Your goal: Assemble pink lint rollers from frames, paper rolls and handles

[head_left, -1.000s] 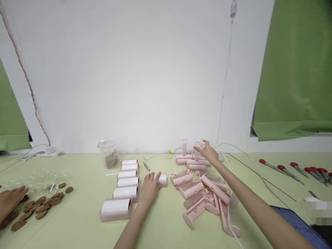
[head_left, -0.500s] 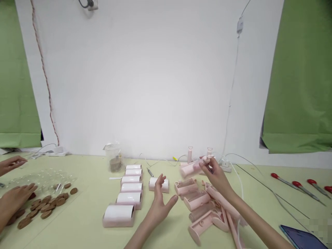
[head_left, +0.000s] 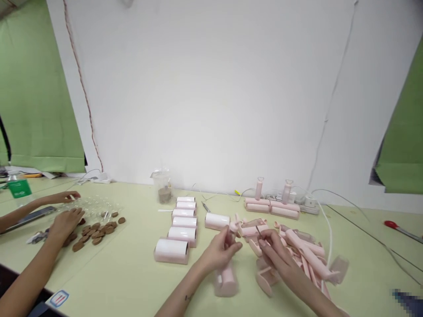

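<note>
Left hand [head_left: 218, 251]: curled round the upper part of a pink roller [head_left: 226, 282]; if the grasp is loosened or turned too sharply, the piece could be dropped, as no second support is seen.
Right hand [head_left: 277, 251]: a thin dark piece [head_left: 258, 231] appears to be pinched at the fingertips; being so slim, it could be let slip and lost among the pink parts.
Pink roller: held low in front of the person, its wide end below the left hand; it is blurred, and whether the table [head_left: 122, 281] is touched cannot be told.
Pink pile [head_left: 306, 246]: heaped just beside the right hand; parts could be knocked loose by the knuckles, since they are laid across one another.
White cord [head_left: 330, 233]: run down to the pile's right side; pieces could be dragged if it were snagged by the right arm.
Lone white roll [head_left: 217, 221]: placed just beyond the left hand; it could be nudged by a backward knuckle.
White row [head_left: 172, 250]: lined up left of the left wrist; its order could be upset by a wide elbow.
Upright pink handles [head_left: 259, 189]: stood near the wall; they could be tipped by a long reach.
</note>
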Motion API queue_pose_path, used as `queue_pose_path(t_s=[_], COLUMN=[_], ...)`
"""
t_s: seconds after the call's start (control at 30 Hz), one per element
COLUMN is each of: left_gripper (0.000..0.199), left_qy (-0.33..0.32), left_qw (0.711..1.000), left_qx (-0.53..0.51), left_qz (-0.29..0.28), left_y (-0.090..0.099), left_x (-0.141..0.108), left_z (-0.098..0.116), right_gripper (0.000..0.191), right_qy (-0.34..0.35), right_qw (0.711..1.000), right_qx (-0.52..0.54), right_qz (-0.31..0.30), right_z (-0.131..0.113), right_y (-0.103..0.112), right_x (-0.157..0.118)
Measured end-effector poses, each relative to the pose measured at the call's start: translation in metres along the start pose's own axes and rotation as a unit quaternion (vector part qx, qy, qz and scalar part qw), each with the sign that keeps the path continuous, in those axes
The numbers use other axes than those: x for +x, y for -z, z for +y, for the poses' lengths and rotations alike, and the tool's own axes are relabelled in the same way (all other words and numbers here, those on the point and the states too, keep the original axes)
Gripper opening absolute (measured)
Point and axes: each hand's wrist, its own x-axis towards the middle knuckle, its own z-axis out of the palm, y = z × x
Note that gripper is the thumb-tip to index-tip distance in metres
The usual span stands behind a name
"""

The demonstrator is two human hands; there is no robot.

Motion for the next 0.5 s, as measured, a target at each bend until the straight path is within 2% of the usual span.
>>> queue_pose_path(t_s=[0.03, 0.1, 0.27, 0.4, 0.5], left_gripper=[0.02, 0.018, 0.01, 0.003, 0.006], left_qy=[-0.001, -0.002, -0.002, -0.011, -0.006], left_qw=[1.0, 0.999, 0.991, 0.98, 0.983], left_qx=[0.019, 0.052, 0.118, 0.155, 0.146], left_qz=[0.019, 0.018, -0.06, -0.126, -0.114], left_y=[0.0, 0.003, 0.002, -0.009, -0.015], left_x=[0.0, -0.002, -0.01, -0.017, -0.018], left_z=[0.001, 0.005, 0.018, 0.023, 0.023], right_gripper=[0.019, 0.018, 0.015, 0.042, 0.044], right_qy=[0.003, 0.012, 0.008, 0.046, 0.033], right_qw=[1.0, 0.998, 0.998, 0.995, 0.994], right_qx=[-0.023, -0.053, -0.069, -0.084, -0.1], right_qz=[-0.004, -0.017, -0.007, -0.006, 0.012], right_z=[0.002, 0.004, -0.001, -0.009, -0.014], right_y=[0.002, 0.004, 0.0, -0.002, -0.002], right_x=[-0.001, -0.001, -0.005, -0.014, -0.016])
